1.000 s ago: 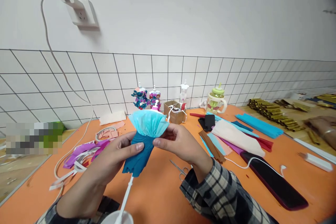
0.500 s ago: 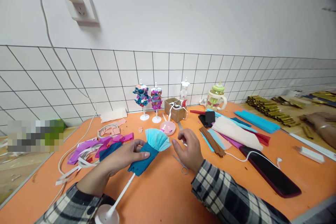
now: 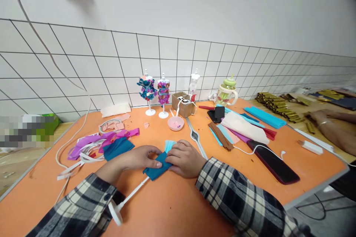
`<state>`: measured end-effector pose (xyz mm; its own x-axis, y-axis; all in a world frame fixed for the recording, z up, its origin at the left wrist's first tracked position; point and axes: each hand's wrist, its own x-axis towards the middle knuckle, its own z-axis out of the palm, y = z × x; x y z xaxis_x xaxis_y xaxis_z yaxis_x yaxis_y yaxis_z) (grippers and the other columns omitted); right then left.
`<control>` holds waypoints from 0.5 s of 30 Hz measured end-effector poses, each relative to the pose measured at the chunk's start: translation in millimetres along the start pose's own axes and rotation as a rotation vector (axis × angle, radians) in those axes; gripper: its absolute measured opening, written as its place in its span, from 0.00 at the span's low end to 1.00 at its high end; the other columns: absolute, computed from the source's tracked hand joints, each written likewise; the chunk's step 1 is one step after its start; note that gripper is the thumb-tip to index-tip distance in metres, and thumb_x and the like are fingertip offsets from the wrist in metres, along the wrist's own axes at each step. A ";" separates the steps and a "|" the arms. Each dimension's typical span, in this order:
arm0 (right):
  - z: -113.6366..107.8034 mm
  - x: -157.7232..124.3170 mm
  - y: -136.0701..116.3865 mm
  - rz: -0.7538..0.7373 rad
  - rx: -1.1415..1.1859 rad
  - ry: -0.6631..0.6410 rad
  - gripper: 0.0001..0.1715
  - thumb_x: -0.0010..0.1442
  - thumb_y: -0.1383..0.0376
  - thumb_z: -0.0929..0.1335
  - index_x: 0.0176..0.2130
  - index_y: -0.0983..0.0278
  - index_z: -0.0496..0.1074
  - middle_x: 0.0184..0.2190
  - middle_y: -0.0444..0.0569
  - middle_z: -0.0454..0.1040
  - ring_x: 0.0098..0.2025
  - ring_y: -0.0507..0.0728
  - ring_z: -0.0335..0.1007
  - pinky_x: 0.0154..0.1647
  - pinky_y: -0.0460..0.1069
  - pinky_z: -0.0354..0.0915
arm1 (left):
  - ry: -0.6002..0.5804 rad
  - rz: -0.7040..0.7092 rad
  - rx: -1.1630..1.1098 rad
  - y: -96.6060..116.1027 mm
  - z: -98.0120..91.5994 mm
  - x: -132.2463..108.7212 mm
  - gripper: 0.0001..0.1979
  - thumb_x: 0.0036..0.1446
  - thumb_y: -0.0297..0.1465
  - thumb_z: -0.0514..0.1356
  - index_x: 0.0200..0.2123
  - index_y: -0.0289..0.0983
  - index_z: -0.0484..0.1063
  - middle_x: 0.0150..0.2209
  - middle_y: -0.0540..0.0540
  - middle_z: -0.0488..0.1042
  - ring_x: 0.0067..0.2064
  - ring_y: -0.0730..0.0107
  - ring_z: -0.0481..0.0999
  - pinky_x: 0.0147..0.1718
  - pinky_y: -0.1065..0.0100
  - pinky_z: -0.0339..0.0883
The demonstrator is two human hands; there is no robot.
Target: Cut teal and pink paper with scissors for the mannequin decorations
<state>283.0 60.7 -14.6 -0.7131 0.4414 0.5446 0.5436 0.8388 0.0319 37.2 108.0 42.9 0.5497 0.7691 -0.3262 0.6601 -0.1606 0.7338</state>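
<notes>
Dark blue crepe paper is wrapped around the top of a small white display stand, which lies tilted low over the table. From its upper end a pleated light blue paper sticks out, partly covered. My left hand is closed around the wrapped part, thumb on the dark blue paper. Fingers bent, my right hand grips the upper end where the two papers meet. The stand's white pole and round base point toward my left sleeve.
Two decorated mini dress forms, a pink dish, a cardboard box and a bottle stand at the back. Ribbons lie left; paper strips and a phone lie right. Another person's hand is far right.
My right hand has come left onto the paper, covering much of the light blue fan. The stand has tipped lower, its base now on edge. The scissors are out of sight.
</notes>
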 end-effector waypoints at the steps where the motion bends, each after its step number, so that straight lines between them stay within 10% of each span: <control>1: 0.7 0.4 -0.6 0.020 0.002 -0.023 0.12 0.66 0.57 0.69 0.47 0.59 0.75 0.45 0.48 0.80 0.51 0.60 0.68 0.59 0.58 0.56 | 0.015 -0.012 0.032 1.3 -8.7 -7.6 0.32 0.39 0.49 0.73 0.48 0.41 0.80 0.50 0.41 0.82 0.49 0.47 0.79 0.46 0.60 0.70; 8: 8.3 12.8 -9.2 0.249 -0.048 -0.033 0.13 0.67 0.57 0.70 0.48 0.61 0.73 0.45 0.51 0.79 0.52 0.62 0.67 0.55 0.58 0.56 | 0.338 -0.021 0.399 13.7 -38.7 -76.7 0.37 0.48 0.56 0.67 0.59 0.48 0.77 0.60 0.38 0.78 0.61 0.30 0.72 0.56 0.45 0.63; 15: 5.1 10.9 -13.4 0.308 -0.058 0.036 0.26 0.63 0.55 0.73 0.57 0.60 0.69 0.59 0.53 0.73 0.61 0.63 0.63 0.58 0.59 0.54 | 0.481 0.009 0.638 -5.3 -46.0 -66.2 0.27 0.57 0.50 0.62 0.55 0.44 0.79 0.55 0.35 0.81 0.54 0.30 0.77 0.47 0.49 0.66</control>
<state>265.7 55.8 -13.4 -0.4954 0.6592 0.5657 0.7566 0.6474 -0.0917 -26.2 86.4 88.0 0.3710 0.9254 0.0776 0.9024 -0.3790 0.2052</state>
